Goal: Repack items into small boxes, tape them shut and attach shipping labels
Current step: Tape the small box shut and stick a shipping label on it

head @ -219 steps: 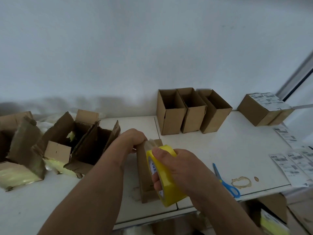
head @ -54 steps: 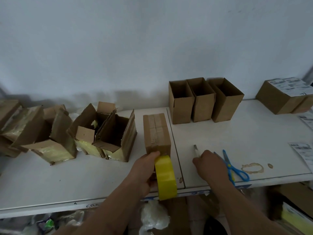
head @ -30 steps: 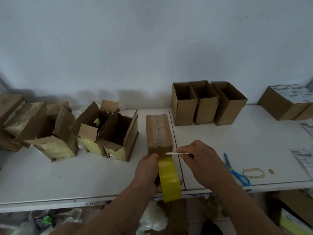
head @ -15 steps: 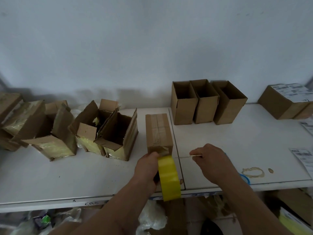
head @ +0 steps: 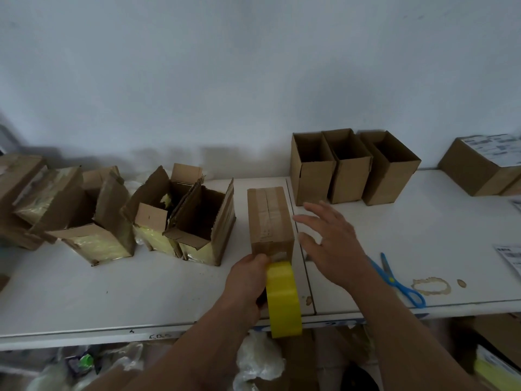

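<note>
**Stock on the packing surface, near to far**

Item 1: yellow tape roll [head: 283,299], gripped in my left hand [head: 248,280] at the front edge of the white surface [head: 112,300], its strip reaching the taped box.
Item 2: my right hand [head: 332,244], fingers spread wide, holding nothing, just right of that box.
Item 3: blue scissors [head: 397,280], lying flat, right.
Item 4: taped box [head: 269,221], closed, centre.
Item 5: torn open boxes [head: 180,218], left.
Item 6: three empty boxes [head: 352,167], upright by the wall.
Item 7: labelled box [head: 482,165], far right.
</note>
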{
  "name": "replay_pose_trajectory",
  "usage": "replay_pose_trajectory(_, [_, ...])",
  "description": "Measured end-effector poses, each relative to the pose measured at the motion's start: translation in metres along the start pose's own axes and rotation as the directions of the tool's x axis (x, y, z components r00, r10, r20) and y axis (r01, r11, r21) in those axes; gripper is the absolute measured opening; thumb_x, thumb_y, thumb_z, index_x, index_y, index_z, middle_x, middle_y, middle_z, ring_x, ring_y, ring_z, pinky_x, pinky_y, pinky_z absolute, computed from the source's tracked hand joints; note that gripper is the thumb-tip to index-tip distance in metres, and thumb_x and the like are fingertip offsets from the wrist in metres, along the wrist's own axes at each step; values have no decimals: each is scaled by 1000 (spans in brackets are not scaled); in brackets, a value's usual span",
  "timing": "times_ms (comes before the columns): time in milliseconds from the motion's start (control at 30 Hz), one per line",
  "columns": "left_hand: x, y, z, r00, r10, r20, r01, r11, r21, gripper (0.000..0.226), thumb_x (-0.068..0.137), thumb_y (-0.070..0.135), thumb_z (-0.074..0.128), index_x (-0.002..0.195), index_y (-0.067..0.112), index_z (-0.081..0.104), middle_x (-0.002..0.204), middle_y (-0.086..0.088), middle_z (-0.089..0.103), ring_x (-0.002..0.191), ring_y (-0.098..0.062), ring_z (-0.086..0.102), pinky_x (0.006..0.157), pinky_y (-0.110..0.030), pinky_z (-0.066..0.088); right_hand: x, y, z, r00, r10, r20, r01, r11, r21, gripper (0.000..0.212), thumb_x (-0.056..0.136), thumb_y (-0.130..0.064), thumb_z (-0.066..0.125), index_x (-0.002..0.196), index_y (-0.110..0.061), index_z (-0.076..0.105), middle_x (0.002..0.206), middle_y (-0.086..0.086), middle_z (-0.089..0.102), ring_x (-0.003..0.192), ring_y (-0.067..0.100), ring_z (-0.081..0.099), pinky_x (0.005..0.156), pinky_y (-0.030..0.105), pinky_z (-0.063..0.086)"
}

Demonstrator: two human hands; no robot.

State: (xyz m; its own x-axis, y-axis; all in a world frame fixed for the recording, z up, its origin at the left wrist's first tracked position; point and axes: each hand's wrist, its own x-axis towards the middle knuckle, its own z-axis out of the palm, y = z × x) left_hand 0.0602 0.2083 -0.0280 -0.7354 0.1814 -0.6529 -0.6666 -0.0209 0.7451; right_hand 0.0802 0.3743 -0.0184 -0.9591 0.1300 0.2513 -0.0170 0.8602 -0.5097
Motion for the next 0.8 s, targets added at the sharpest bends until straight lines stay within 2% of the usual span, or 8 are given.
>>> replay_pose_trajectory(100, [1,0,-3,1000,14,21,-14,1000,3,20,92,21,60,108,11,67,104,-25,70,98,-43,68,81,-60,56,10,-7,13,990,-53,132,39,994,104,42,95,-47,55,135,-34,55,154,-16,31,147,6,12,115,33,11])
replay_pose_trajectory(167, [1,0,-5,999,22,29,-22,1000,12,21,91,23,62,108,11,67,103,-25,70,98,-43,68,82,-59,56,14,-5,25,984,-63,165,44,992,120,42,92,-47,59,132,-35,58,153,-15,34,145,8,18,118,36,15])
replay_pose_trajectory(233, [1,0,-7,999,24,36,-25,999,25,19,92,24,63,106,12,67,103,-23,71,94,-41,69,77,-52,60,15,-1,34,987,-80,139,61,988,141,37,91,-44,62,127,-35,62,149,-12,41,139,11,29,116,42,26])
replay_pose_trajectory(300, [3,0,-10,999,25,37,-27,999,44,17,93,24,63,105,13,67,97,-20,72,82,-34,71,66,-41,60,15,3,39,990,-87,111,70,987,147,34,90,-44,63,123,-34,65,145,-10,44,134,12,35,112,41,32])
replay_pose_trajectory(467, [0,-1,-22,998,31,60,-35,997,64,14,94,21,61,101,10,67,75,-10,70,63,-23,68,56,-30,54,12,5,46,993,-88,84,77,989,128,55,81,-62,49,120,-28,66,144,-7,45,131,12,36,105,24,30])
replay_pose_trajectory(533, [-3,-2,-28,995,58,75,-66,992,109,15,94,24,61,100,12,68,72,-7,70,61,-20,68,55,-29,53,13,6,49,993,-88,82,78,990,115,53,82,-60,52,120,-26,65,144,-5,44,131,14,36,103,23,29])
replay_pose_trajectory(667, [-5,1,-40,987,144,65,-155,963,219,16,97,32,57,100,24,71,97,-15,70,84,-31,71,67,-38,59,14,7,55,993,-95,66,88,992,95,39,85,-43,70,120,-25,63,144,-3,41,131,17,34,105,28,32])
replay_pose_trajectory(800, [-2,6,-50,964,261,49,-262,903,340,19,97,40,53,104,33,69,102,-3,68,96,-26,66,86,-45,57,13,3,51,995,-62,72,52,989,140,37,84,-45,70,117,-31,61,144,-10,39,130,7,30,110,34,34])
